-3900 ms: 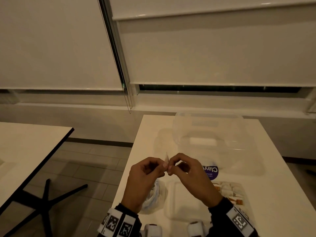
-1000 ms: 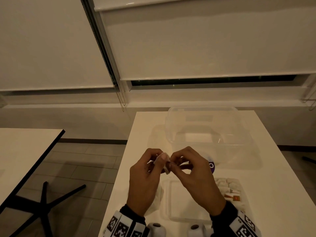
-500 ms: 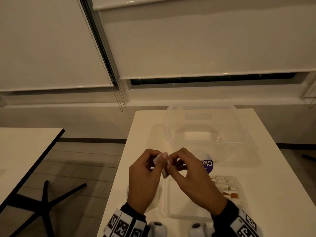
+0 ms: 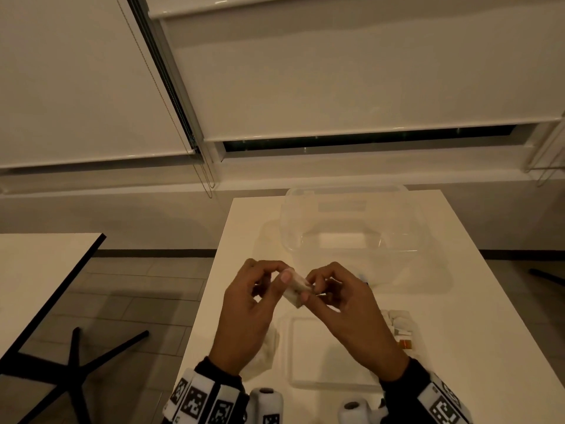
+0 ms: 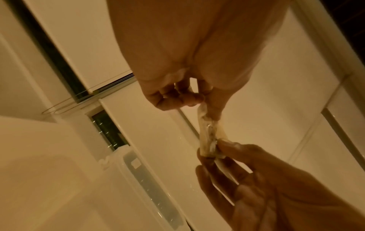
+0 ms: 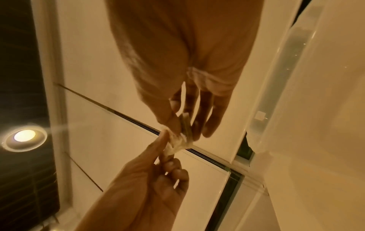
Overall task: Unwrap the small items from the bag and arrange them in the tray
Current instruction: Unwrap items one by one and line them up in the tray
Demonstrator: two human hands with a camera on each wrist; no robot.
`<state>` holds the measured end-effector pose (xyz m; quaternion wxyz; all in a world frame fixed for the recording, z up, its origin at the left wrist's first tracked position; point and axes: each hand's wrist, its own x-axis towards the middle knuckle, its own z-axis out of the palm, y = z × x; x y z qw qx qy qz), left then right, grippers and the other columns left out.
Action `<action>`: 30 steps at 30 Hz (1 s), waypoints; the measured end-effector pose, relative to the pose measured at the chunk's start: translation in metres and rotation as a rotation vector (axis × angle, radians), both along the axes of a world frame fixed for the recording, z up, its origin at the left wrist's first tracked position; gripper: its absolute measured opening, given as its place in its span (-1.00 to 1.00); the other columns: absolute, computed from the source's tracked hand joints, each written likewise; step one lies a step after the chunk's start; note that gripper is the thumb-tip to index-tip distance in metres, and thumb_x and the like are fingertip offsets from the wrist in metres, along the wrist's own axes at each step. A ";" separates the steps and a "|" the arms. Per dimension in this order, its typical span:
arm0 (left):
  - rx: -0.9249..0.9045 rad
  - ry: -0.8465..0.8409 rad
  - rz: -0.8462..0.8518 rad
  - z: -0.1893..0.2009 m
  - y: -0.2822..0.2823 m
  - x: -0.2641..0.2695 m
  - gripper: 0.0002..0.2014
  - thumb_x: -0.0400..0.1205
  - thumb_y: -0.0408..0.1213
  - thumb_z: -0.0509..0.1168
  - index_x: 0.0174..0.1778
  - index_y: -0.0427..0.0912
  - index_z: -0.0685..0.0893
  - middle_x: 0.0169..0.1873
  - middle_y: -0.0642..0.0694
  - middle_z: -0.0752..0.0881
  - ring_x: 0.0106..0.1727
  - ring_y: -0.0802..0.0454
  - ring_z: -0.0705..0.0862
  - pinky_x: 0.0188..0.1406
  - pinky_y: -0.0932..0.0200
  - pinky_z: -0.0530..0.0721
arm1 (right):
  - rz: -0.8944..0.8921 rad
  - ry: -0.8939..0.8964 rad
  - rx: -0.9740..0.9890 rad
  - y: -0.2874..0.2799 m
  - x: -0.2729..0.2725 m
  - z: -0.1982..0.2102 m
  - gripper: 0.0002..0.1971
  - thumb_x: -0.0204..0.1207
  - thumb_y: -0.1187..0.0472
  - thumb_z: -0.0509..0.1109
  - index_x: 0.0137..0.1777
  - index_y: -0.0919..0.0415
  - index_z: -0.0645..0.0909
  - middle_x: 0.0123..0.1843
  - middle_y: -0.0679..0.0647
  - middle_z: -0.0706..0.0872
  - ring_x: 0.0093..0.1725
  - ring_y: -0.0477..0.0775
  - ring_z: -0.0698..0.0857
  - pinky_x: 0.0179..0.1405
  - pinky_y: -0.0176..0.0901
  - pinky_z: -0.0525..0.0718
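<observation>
Above the table (image 4: pixel 244 228) I hold one small item in a clear crinkled wrapper (image 4: pixel 296 288) between both hands. My left hand (image 4: pixel 282 281) pinches its left end with thumb and forefinger. My right hand (image 4: pixel 308 290) pinches the other end. In the left wrist view the wrapper (image 5: pixel 208 136) is stretched from my left hand (image 5: pixel 205 109) down to my right hand (image 5: pixel 219 145). The right wrist view shows the wrapper (image 6: pixel 177 143) between my right hand (image 6: pixel 182 125) and left hand (image 6: pixel 165 145). A shallow clear tray (image 4: pixel 290 350) lies below my hands. A crumpled bag (image 4: pixel 270 350) sits beside it, partly under my left wrist.
Several small white and brown pieces (image 4: pixel 400 328) lie at the tray's right end. A large clear plastic tub (image 4: pixel 351 209) stands at the table's far side. A second table (image 4: pixel 39 270) with a black star base (image 4: pixel 76 362) stands to the left across a strip of floor.
My hands have drawn slightly apart, and the wrapper now shows as a wider white strip between them. The item stays pinched at both ends.
</observation>
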<state>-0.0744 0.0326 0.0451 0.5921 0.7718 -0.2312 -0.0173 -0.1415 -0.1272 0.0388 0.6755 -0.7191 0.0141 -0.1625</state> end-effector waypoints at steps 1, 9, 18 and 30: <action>0.011 0.024 -0.006 0.003 -0.002 -0.001 -0.87 0.70 0.06 0.31 0.02 0.19 0.74 -0.20 -0.11 0.72 -0.19 -0.12 0.66 -0.07 -0.06 0.68 | -0.061 -0.030 -0.033 -0.001 -0.002 0.000 -0.79 0.48 0.35 0.55 -0.17 0.13 0.55 -0.09 -0.10 0.75 -0.07 0.03 0.79 -0.11 -0.29 0.73; -0.174 0.222 -0.091 0.014 -0.026 -0.014 -0.67 0.60 0.01 0.45 -0.01 -0.22 0.66 -0.11 -0.13 0.78 -0.02 -0.16 0.79 0.14 -0.05 0.78 | -0.187 -0.209 -0.598 -0.011 -0.009 -0.007 -0.59 0.38 0.21 0.64 0.04 -0.13 0.50 -0.05 -0.29 0.62 -0.03 -0.16 0.60 -0.08 -0.18 0.69; -0.250 0.247 -0.149 0.013 -0.038 -0.017 -0.77 0.57 -0.34 0.41 0.10 -0.20 0.58 0.04 -0.22 0.69 0.03 -0.34 0.78 0.01 -0.11 0.81 | -0.030 -0.007 0.065 -0.036 -0.014 0.006 -0.69 0.43 0.12 0.58 0.16 0.10 0.71 0.01 -0.02 0.83 -0.04 0.10 0.83 0.04 -0.01 0.80; -0.006 0.137 -0.095 0.010 -0.058 -0.017 -0.83 0.61 -0.14 0.39 0.00 -0.15 0.78 -0.15 -0.05 0.84 -0.14 -0.06 0.78 -0.07 0.14 0.77 | 0.040 0.059 0.048 -0.061 -0.018 -0.011 -0.83 0.56 0.14 0.47 0.09 0.17 0.76 -0.06 0.08 0.85 -0.02 0.12 0.83 0.14 0.15 0.77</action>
